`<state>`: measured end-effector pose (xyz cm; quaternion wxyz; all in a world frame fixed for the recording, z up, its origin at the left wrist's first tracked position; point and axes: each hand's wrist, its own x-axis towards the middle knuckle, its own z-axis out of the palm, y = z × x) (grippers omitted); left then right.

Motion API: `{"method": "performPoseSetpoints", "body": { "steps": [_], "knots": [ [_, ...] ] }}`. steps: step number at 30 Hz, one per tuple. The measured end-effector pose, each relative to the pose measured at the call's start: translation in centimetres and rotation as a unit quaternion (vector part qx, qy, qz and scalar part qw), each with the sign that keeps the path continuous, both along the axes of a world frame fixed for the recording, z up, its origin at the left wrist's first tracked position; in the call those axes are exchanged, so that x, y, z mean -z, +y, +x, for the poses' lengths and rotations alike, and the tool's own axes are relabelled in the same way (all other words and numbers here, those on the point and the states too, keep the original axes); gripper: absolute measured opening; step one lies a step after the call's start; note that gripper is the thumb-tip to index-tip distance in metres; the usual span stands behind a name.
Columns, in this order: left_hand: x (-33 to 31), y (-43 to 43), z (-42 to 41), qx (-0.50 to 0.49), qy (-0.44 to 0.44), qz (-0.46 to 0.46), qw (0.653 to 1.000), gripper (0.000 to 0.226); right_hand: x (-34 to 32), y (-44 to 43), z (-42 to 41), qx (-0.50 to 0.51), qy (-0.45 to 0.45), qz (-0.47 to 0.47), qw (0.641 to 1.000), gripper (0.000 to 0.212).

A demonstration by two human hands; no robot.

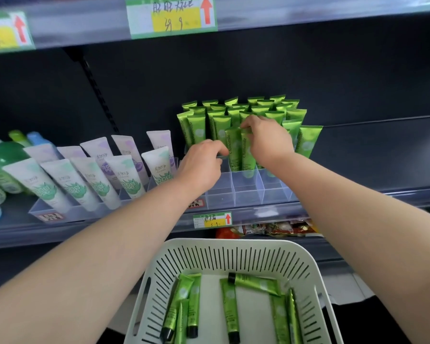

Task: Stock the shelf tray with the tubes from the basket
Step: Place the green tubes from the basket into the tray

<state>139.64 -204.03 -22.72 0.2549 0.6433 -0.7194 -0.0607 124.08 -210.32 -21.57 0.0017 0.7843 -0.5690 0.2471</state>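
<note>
Showing at 6 o'clock a white basket holding loose tubes; at 12 o'clock a clear tray part-filled with upright tubes; right hand pinching the front tube by its top; left hand curled at its 9 o'clock, grasp undeterminable.

I've got the shelf tray at frame ctr, on the shelf, w/ standing tubes in its rear rows and its front compartments nearest me. Right hand is over the tray's middle, pinching the front tubes at their tops. Left hand is just left of them; can't tell if it's touching. Left of the tray is a second tray w/ leaning tubes, and bottles stand at far left. Basket is bottom ctr, before the shelf, w/ loose tubes lying in it. Price tag is on the shelf lip btwn them.
</note>
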Motion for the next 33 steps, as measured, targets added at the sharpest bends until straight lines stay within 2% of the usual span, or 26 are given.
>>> {"method": "performPoseSetpoints", "body": {
  "steps": [7,12,19,23,26,28,30,33],
  "knots": [
    [-0.1,1.5,-0.5,0.006,0.021,-0.010,1.000,0.027,0.0,2.7,-0.4,-0.027,-0.015,-0.096,0.995,0.042],
    [1.3,4.5,-1.0,0.016,0.055,-0.011,0.998,0.026,3.7,7.8,-1.5,-0.035,-0.062,-0.120,0.990,0.033],
    [8.1,9.9,-1.2,0.026,0.065,0.069,0.995,0.023,12.2,14.5,-3.1,-0.031,-0.021,-0.011,0.999,0.036],
    [12.1,12.2,-1.3,0.021,0.047,0.135,0.989,0.023,16.6,16.8,-4.3,-0.023,0.059,0.139,0.988,0.037],
    [15.1,13.1,-1.2,0.016,0.037,0.195,0.980,0.023,20.0,17.5,-4.9,0.009,0.083,0.352,0.932,0.040],
    [16.7,13.4,-1.0,0.015,0.024,0.226,0.974,0.023,22.2,17.8,-5.2,-0.002,0.162,0.439,0.884,0.037],
    [18.1,13.7,-0.8,0.015,0.018,0.248,0.969,0.021,23.8,18.1,-5.1,-0.032,0.254,0.480,0.839,0.032],
    [19.9,14.2,-0.4,0.010,0.026,0.275,0.961,0.022,25.5,18.9,-4.5,-0.122,0.420,0.465,0.770,0.029]
  ]
}}
